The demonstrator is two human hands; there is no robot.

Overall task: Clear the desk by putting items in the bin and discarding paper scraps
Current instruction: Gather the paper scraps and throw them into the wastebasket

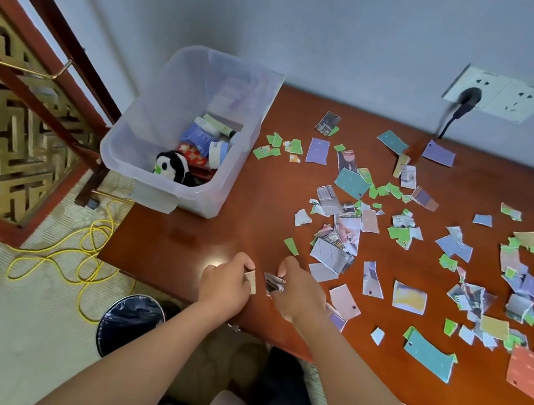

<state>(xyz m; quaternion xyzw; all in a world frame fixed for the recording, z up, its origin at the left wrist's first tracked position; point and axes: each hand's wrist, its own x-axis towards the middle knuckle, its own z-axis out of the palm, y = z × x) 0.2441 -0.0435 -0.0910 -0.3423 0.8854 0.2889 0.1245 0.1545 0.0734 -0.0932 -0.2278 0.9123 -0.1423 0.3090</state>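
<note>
Several torn paper scraps [339, 241] in green, purple, teal, pink and orange lie scattered over the right half of the wooden desk [213, 229]. My left hand [224, 282] pinches a small tan scrap [251, 279] near the desk's front edge. Beside it, my right hand [297, 290] grips a bunch of printed scraps [273, 281]. A clear plastic bin [193, 129] stands at the desk's back left corner, holding a panda plush [173, 167], tubes and small packets.
A black-lined waste basket [130, 320] stands on the floor below the desk's left front corner. A yellow cable [77, 257] loops over the carpet. A wall socket with a black plug [466, 97] is behind the desk. A wooden lattice screen [11, 115] stands left.
</note>
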